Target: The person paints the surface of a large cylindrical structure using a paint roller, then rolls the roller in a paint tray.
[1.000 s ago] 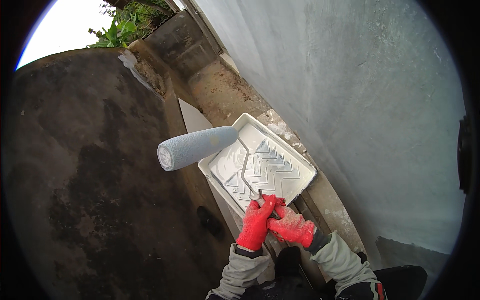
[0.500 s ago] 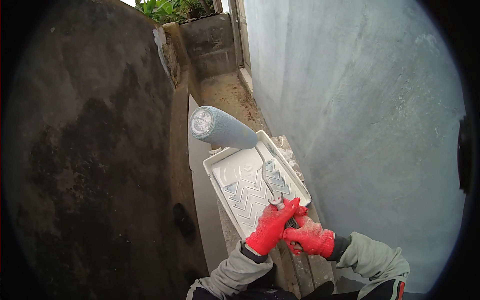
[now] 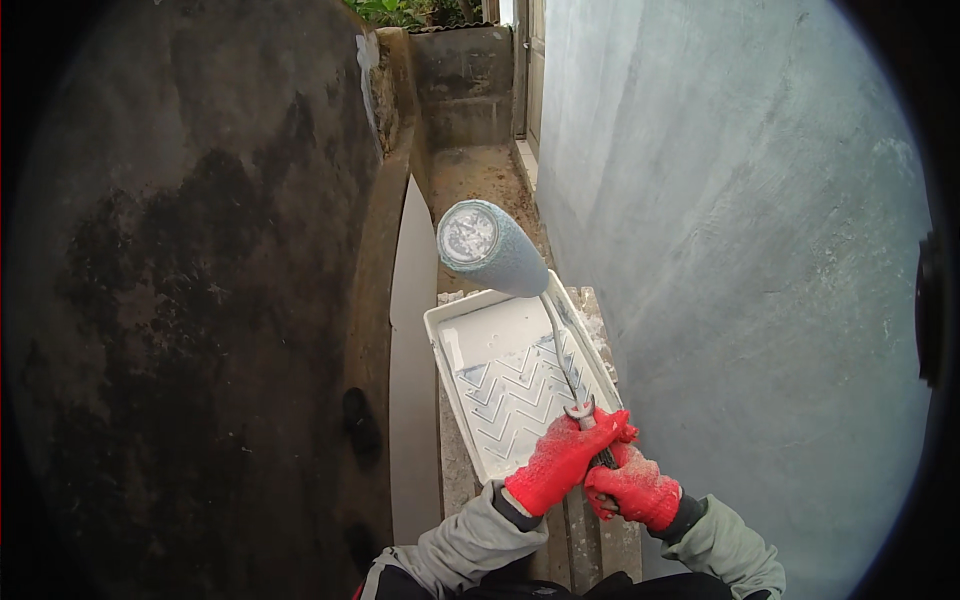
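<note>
Both my hands wear red knit gloves dusted with white paint and are closed around the dark handle of a paint roller (image 3: pixel 510 258). My left hand (image 3: pixel 562 458) grips the upper part by the metal collar, and my right hand (image 3: pixel 636 490) holds lower down, its fingers wrapped round the handle. The roller's fuzzy blue-grey sleeve is raised above the far end of a white paint tray (image 3: pixel 432 322), its round end facing up toward me. White paint lies in the tray's far end, and streaks cover the zigzag ridges nearer me.
The tray rests on a paint-spattered wooden plank support (image 3: pixel 622 545). A pale blue-grey wall (image 3: pixel 740 300) rises close on the right; a dark stained wall (image 3: pixel 230 300) stands left. A light board (image 3: pixel 412 400) leans by the left wall, beside a black shoe-like object (image 3: pixel 361 424). Farther ahead is a doorway (image 3: pixel 534 80).
The whole view has turned, so the passage, tray and roller sit farther right. Both hands keep their hold on the roller handle, and the roller's round end faces me more squarely.
</note>
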